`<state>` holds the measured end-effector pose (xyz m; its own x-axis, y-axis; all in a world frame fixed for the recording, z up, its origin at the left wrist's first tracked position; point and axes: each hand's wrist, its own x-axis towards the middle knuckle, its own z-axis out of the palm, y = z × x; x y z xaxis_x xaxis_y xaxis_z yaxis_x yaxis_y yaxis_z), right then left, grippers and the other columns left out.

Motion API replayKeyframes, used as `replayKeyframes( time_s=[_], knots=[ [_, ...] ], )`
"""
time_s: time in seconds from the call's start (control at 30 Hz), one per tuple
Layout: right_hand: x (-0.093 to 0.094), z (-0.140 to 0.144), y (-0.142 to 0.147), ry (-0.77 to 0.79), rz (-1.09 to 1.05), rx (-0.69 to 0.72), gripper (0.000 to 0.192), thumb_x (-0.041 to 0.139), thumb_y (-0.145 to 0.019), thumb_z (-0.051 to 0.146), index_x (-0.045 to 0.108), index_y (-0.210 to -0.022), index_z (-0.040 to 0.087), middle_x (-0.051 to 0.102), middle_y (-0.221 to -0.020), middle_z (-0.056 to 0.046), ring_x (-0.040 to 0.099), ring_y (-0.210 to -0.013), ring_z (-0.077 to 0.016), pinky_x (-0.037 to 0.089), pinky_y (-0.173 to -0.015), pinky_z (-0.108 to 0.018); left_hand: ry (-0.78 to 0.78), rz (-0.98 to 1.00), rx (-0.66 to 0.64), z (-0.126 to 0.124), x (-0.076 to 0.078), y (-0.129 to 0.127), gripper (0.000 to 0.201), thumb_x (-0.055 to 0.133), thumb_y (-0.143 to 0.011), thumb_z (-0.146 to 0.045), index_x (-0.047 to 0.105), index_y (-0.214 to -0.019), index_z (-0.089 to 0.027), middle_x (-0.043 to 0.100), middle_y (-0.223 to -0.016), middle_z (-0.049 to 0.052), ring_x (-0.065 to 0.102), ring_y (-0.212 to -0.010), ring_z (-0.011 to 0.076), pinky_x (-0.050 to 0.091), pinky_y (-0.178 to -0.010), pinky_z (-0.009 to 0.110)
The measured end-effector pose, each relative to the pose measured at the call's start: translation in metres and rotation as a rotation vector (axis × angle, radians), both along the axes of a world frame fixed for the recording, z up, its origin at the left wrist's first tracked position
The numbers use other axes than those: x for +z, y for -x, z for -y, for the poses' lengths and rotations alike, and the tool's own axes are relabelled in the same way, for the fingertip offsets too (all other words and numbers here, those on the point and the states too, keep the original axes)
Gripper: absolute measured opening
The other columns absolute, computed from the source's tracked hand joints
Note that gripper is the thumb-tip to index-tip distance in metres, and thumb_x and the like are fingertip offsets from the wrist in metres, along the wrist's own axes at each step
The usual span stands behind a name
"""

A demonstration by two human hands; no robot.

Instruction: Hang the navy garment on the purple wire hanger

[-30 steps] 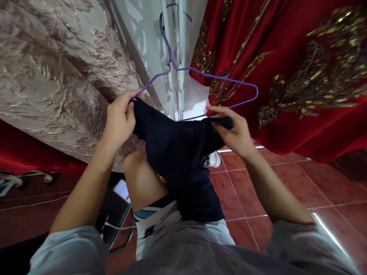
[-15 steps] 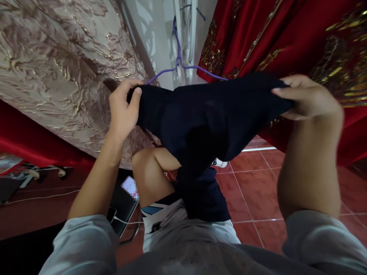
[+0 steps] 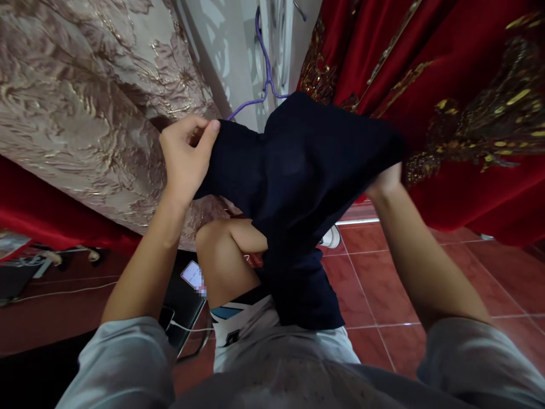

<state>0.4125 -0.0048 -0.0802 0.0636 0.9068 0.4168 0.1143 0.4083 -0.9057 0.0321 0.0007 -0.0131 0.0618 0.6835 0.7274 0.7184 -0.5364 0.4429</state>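
Dark navy garment (image 3: 293, 165) spans the frame's centre. Left of centre, the left hand (image 3: 185, 153) pinches its edge; upper centre, a purple hanger (image 3: 268, 79) shows behind; right of centre, the right hand (image 3: 385, 182) is partly underneath, its grip hidden.

1 head-worn view, looking forward and steeply down, hands (image 3: 185, 156) (image 3: 386, 180) at close range.

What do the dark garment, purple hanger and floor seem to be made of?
Dark garment: probably cloth, matte, given its soft folds. Purple hanger: perhaps plastic-coated wire, slightly glossy, judging by its thin bent rod. Floor: likely glazed tile, with pale joints and faint reflections.
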Motion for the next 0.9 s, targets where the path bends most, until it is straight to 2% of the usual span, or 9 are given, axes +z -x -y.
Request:
replayKeyframes(
  time_s=[0.07, 0.17, 0.27, 0.37, 0.5, 0.57, 0.67, 0.83, 0.9],
  knots=[
    [0.012, -0.002, -0.017, 0.008, -0.031, 0.045, 0.073, 0.036, -0.088, 0.083, 0.076, -0.080, 0.022, 0.079, -0.103, -0.011, 0.070, -0.118, -0.0256, 0.053, -0.081, -0.041, 0.007, -0.019, -0.023, 0.009, 0.002, -0.006, 0.045, 0.055, -0.107, -0.051, 0.069, -0.092, -0.012, 0.060, -0.080, -0.002, 0.052, -0.074, 0.0072, 0.038, -0.071, 0.029],
    [0.041, 0.002, -0.026, 0.064, -0.059, 0.075, 0.049, 0.062, -0.072, 0.070, 0.074, -0.072, 0.022, 0.079, -0.095, -0.010, 0.070, -0.119, -0.0273, 0.049, -0.076, -0.042, -0.028, -0.020, -0.077, 0.012, 0.007, -0.016, 0.042, 0.059, -0.106, -0.052, 0.070, -0.118, -0.014, 0.066, -0.095, -0.002, 0.058, -0.087, 0.0088, 0.041, -0.083, 0.028],
    [0.066, 0.011, -0.009, 0.062, -0.264, 0.001, 0.035, 0.075, -0.060, 0.059, 0.071, -0.068, 0.025, 0.078, -0.089, -0.011, 0.073, -0.107, -0.0288, 0.055, -0.075, -0.041, -0.137, -0.005, -0.157, 0.008, 0.016, -0.023, 0.038, 0.064, -0.106, -0.042, 0.061, -0.135, -0.018, 0.065, -0.108, -0.001, 0.061, -0.097, 0.0099, 0.045, -0.093, 0.027],
    [0.078, 0.019, 0.019, 0.032, -0.472, -0.038, 0.032, 0.079, -0.057, 0.051, 0.067, -0.069, 0.024, 0.072, -0.081, -0.009, 0.072, -0.095, -0.0271, 0.061, -0.076, -0.040, -0.200, -0.014, -0.263, 0.002, 0.024, -0.023, 0.041, 0.068, -0.102, -0.025, 0.053, -0.140, -0.020, 0.064, -0.130, 0.002, 0.066, -0.112, 0.0118, 0.049, -0.104, 0.028],
    [0.078, 0.024, 0.045, 0.031, -0.551, 0.012, 0.028, 0.073, -0.071, 0.048, 0.061, -0.078, 0.023, 0.067, -0.084, -0.006, 0.069, -0.092, -0.0236, 0.062, -0.082, -0.039, -0.122, -0.053, -0.195, -0.011, 0.022, -0.006, 0.026, 0.063, -0.102, -0.015, 0.060, -0.127, -0.018, 0.072, -0.118, -0.001, 0.069, -0.114, 0.0123, 0.051, -0.110, 0.031],
    [0.074, 0.025, 0.048, 0.038, -0.436, 0.023, 0.035, 0.068, -0.079, 0.059, 0.056, -0.080, 0.026, 0.067, -0.089, -0.008, 0.069, -0.099, -0.0266, 0.062, -0.081, -0.041, -0.073, -0.060, -0.147, -0.021, 0.016, 0.003, 0.014, 0.060, -0.104, -0.019, 0.065, -0.117, -0.015, 0.075, -0.113, -0.002, 0.070, -0.111, 0.0119, 0.053, -0.108, 0.032],
    [0.069, 0.021, 0.042, 0.040, -0.281, 0.008, 0.044, 0.063, -0.081, 0.071, 0.051, -0.081, 0.028, 0.068, -0.093, -0.008, 0.067, -0.107, -0.0303, 0.061, -0.078, -0.043, -0.064, -0.048, -0.160, -0.028, 0.013, 0.006, 0.015, 0.062, -0.105, -0.023, 0.069, -0.116, -0.015, 0.075, -0.112, -0.003, 0.070, -0.109, 0.0124, 0.055, -0.106, 0.035],
    [0.064, 0.004, 0.022, -0.048, -0.463, -0.106, 0.034, 0.067, -0.077, 0.055, 0.051, -0.085, 0.027, 0.064, -0.093, -0.006, 0.067, -0.098, -0.0264, 0.059, -0.070, -0.039, -0.255, -0.068, -0.173, -0.006, 0.026, -0.017, 0.024, 0.059, -0.109, -0.028, 0.069, -0.128, -0.020, 0.070, -0.127, 0.001, 0.064, -0.120, 0.0160, 0.048, -0.111, 0.037],
    [0.061, -0.002, 0.017, -0.097, -0.427, -0.115, 0.035, 0.065, -0.077, 0.059, 0.052, -0.085, 0.028, 0.064, -0.091, -0.007, 0.068, -0.100, -0.0291, 0.058, -0.066, -0.040, -0.306, -0.081, -0.170, 0.007, 0.032, -0.025, 0.030, 0.059, -0.109, -0.033, 0.064, -0.135, -0.020, 0.067, -0.133, 0.004, 0.063, -0.122, 0.0168, 0.047, -0.112, 0.036]
  ],
)
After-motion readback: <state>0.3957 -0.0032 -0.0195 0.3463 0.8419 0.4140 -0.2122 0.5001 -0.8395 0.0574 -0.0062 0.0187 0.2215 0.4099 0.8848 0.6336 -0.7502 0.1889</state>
